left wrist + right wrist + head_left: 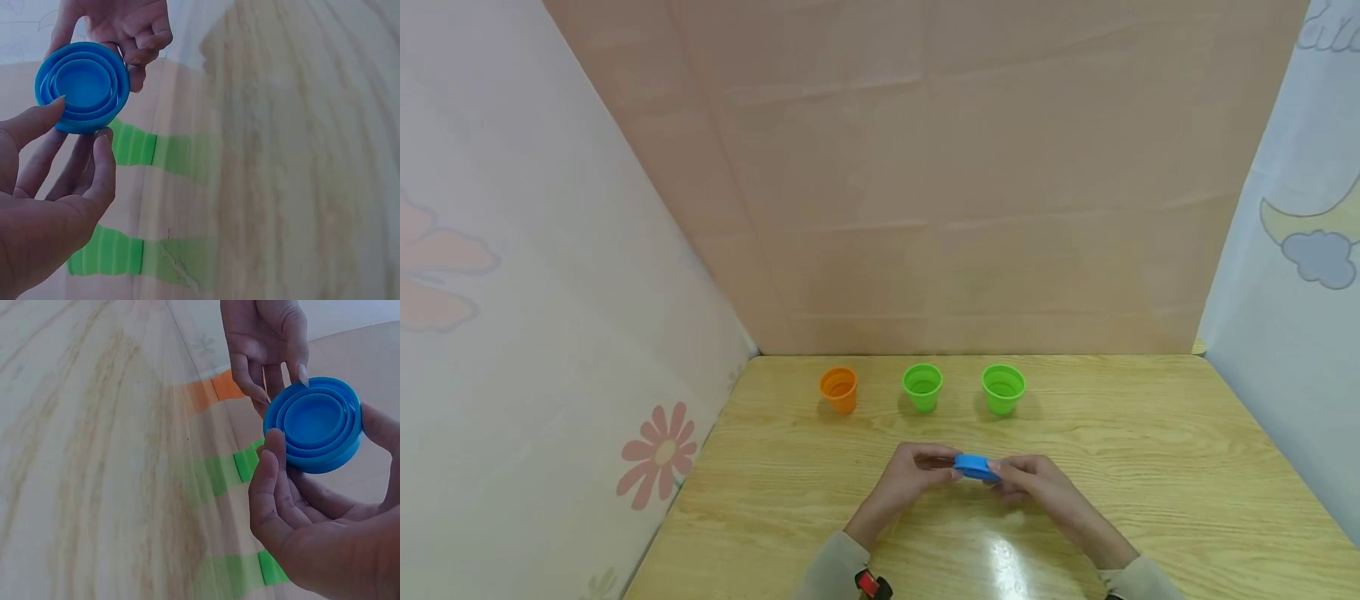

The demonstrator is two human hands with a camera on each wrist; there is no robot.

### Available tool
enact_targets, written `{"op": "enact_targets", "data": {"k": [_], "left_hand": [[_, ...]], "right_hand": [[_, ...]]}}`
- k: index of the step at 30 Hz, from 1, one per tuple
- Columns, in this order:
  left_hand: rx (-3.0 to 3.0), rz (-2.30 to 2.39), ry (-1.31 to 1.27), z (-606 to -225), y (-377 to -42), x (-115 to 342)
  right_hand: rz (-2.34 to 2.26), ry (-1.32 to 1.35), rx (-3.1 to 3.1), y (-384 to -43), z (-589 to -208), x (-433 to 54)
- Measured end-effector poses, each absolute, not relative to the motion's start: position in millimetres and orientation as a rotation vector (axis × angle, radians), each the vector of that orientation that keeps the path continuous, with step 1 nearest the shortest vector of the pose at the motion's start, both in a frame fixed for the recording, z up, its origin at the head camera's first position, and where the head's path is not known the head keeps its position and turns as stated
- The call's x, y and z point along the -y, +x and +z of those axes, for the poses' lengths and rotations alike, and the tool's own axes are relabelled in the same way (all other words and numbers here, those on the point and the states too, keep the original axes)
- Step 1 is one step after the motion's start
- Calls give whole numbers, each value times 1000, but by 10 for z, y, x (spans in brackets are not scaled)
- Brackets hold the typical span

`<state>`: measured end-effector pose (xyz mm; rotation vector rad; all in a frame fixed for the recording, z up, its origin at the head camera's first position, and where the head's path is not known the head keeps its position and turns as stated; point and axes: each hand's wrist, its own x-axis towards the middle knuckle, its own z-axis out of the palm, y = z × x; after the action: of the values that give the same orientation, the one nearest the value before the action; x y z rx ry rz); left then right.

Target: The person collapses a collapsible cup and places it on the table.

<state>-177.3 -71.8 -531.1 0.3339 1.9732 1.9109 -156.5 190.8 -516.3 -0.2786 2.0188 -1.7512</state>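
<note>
A blue collapsible cup (974, 467), folded flat into nested rings, is held above the table between both hands. My left hand (912, 477) pinches its left edge, with the thumb on the rim and the fingers beneath. On the opposite edge, my right hand (1034, 483) grips the cup between thumb and fingers. The wrist views show the concentric rings of the blue cup (84, 87) facing up. Behind the hands stand an orange cup (839, 390) and two opened green cups, one in the middle (922, 387) and one to the right (1003, 389).
The wood-grain table (760, 500) reaches back to a beige cloth wall (925, 183). A white patterned sheet (550, 333) closes the left side, and another sheet (1262, 317) the right. Light glares off the tabletop near the front.
</note>
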Motion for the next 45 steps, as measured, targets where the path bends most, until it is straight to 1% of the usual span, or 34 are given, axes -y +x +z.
{"op": "enact_targets", "data": {"k": [13, 18, 30, 37, 45], "left_hand": [[-2069, 1871, 383, -5359, -1779, 693], [-2100, 1847, 313, -5376, -1781, 674], [-1786, 1942, 89, -5366, -1763, 656], [-1782, 1952, 54, -5355, -1775, 619], [-1744, 1975, 49, -5348, -1791, 589]], "right_hand": [[-1701, -302, -1864, -1544, -5166, -1953], [-1738, -277, -1910, -1539, -5165, -1952], [-1839, -268, -1851, -1551, -5211, -2037], [-1901, -234, -1833, -1553, -5262, -2032], [-1989, -263, -1701, -1570, -5296, -2068]]}}
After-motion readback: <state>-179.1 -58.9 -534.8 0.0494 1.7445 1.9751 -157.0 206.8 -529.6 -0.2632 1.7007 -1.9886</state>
